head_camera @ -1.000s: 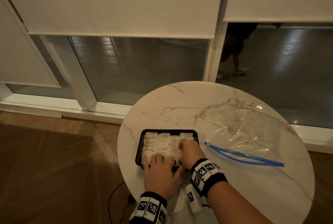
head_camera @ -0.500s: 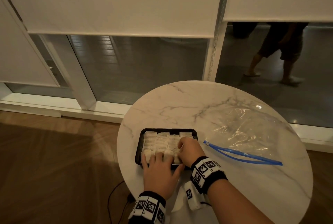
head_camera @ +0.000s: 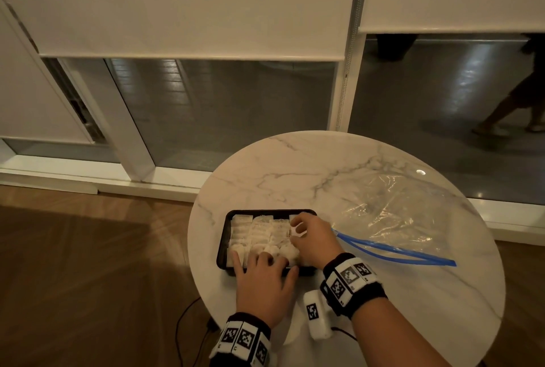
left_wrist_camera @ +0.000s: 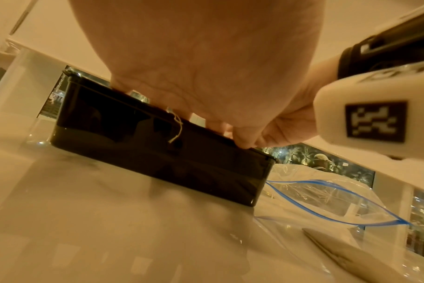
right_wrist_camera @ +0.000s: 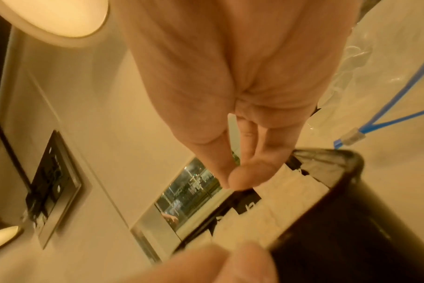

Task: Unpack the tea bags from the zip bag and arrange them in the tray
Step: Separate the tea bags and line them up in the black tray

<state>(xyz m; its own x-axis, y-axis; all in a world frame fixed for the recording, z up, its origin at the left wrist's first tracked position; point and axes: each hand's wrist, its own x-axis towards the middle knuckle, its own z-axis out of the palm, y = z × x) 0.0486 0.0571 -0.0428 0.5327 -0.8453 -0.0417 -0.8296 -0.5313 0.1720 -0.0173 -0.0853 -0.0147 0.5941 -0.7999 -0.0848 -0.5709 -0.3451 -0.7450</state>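
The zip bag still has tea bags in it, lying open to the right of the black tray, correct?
Not quite. In the head view the zip bag looks empty; the tea bags fill the black tray. It does lie open to the tray's right.

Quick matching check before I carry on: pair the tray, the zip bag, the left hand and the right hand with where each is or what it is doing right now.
Things:
1. tray
2. zip bag
3. left hand
4. right hand

States:
A. lies open on the table, right of the tray
B. rests flat on the near row of tea bags
C. pinches a small white tag over the tray's right side
D. black, packed with tea bags

Pairs: 1-D, 2-A, 3-B, 4-C
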